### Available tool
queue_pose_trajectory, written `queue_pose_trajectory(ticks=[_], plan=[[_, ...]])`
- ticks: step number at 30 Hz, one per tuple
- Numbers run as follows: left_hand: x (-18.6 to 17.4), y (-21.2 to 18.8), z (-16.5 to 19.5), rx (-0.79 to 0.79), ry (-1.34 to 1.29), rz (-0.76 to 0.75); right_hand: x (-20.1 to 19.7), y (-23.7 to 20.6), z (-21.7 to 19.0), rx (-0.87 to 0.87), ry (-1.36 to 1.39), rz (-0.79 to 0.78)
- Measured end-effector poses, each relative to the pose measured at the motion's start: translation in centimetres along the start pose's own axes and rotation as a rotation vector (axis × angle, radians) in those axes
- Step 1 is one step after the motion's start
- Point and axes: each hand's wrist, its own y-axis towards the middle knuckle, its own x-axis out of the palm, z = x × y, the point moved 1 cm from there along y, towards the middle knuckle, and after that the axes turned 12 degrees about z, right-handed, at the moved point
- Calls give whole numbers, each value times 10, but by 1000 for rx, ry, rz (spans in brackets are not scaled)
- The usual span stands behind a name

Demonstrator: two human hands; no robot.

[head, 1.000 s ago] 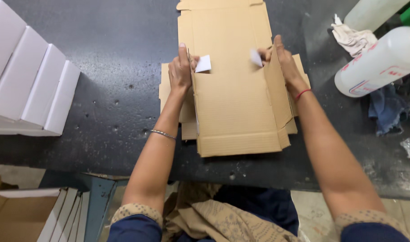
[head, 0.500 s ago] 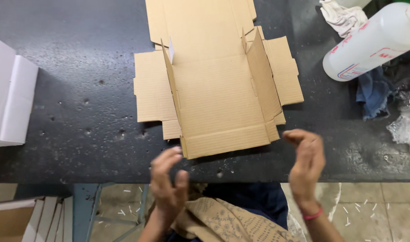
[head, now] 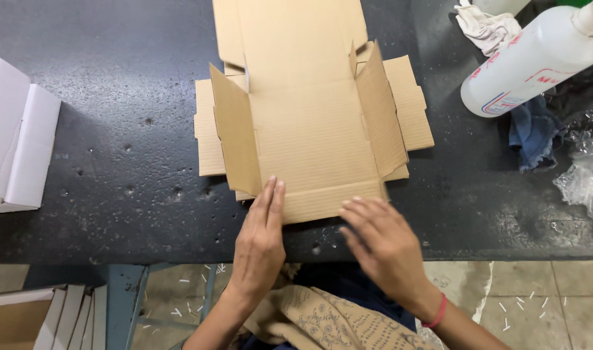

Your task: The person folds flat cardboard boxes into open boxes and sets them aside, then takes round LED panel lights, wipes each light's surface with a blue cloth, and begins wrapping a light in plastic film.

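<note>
Both hands flat, open: left hand [head: 261, 243] & right hand [head: 380, 243] on cardboard box [head: 312, 139] front edge.

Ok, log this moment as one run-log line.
left hand: fingers on near flap of cardboard box blank | right hand: at near flap edge | side flaps: raised | surface: dark table | nearby: white bottle

A dark, pitted worktable [head: 115, 162] stands on blue legs [head: 125, 304] over a tiled floor [head: 536, 298].
</note>
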Motion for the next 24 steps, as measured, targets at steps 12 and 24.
queue_pose_trajectory(ticks=[12, 24], plan=[[-40, 39, -22, -77, -162, 555, 27, 39, 44, -7, 21, -94], [91, 176, -163, -671, -676, 62, 33, 61, 56, 8, 64, -110]])
